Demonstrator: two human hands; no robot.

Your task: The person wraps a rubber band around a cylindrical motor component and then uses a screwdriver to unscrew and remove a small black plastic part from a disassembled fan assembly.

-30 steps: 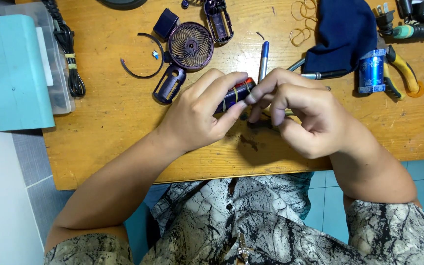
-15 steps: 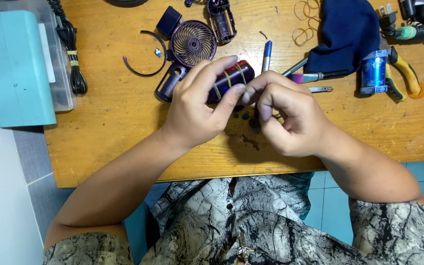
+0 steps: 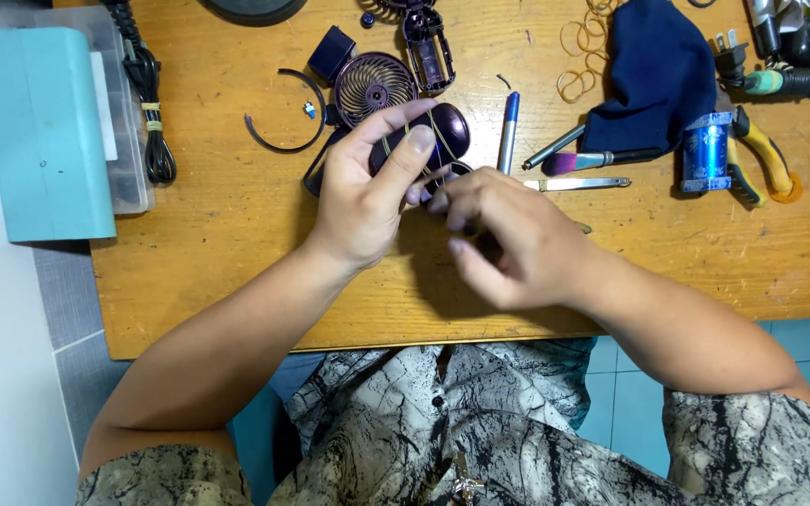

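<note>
My left hand grips a dark purple rounded fan body with a thin rubber band looped around it, held above the wooden table. My right hand is just right of it, fingertips touching the lower end of the purple body, fingers bent and slightly blurred. Whether the right hand pinches the band is unclear. A round purple fan grille lies just beyond the left hand.
A curved black ring, a dark fan cage part, a blue pen, loose rubber bands, a navy cloth, a blue cylinder, yellow-handled pliers. At left, a teal box and black cable.
Both hands rose toward the far side of the table. The purple body is now tilted more upright in my left hand, and my right hand has dropped lower and opened its fingers somewhat.
</note>
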